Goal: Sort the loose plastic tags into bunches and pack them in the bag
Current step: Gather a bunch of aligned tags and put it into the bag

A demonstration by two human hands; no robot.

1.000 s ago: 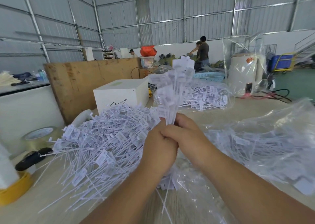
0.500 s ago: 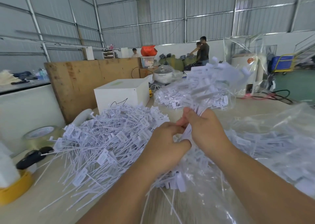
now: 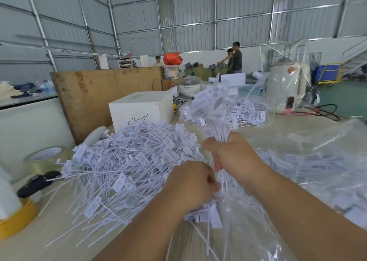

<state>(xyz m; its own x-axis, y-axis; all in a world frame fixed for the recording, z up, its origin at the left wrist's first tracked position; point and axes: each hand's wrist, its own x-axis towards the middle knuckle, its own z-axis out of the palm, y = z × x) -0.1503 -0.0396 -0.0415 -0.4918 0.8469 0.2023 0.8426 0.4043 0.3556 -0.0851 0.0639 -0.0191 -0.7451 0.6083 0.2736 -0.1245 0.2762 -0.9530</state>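
A: Right hand [image 3: 236, 157] fist wrapped round a tag bunch [image 3: 216, 113], heads fanning up over the desk [image 3: 39, 246].
B: Left hand [image 3: 190, 185] fingers curled, pinching its tails, beside the loose tag pile [image 3: 127, 161] & clear bag [image 3: 317, 161].

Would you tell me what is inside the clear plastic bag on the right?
The clear plastic bag holds white plastic tags, blurred through the film. How many, and what lies beneath them, is hidden.

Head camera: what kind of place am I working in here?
Probably a warehouse or packing workshop: corrugated metal walls on steel framing, a worktable heaped with loose plastic tags, and a blue cart on the open green floor.
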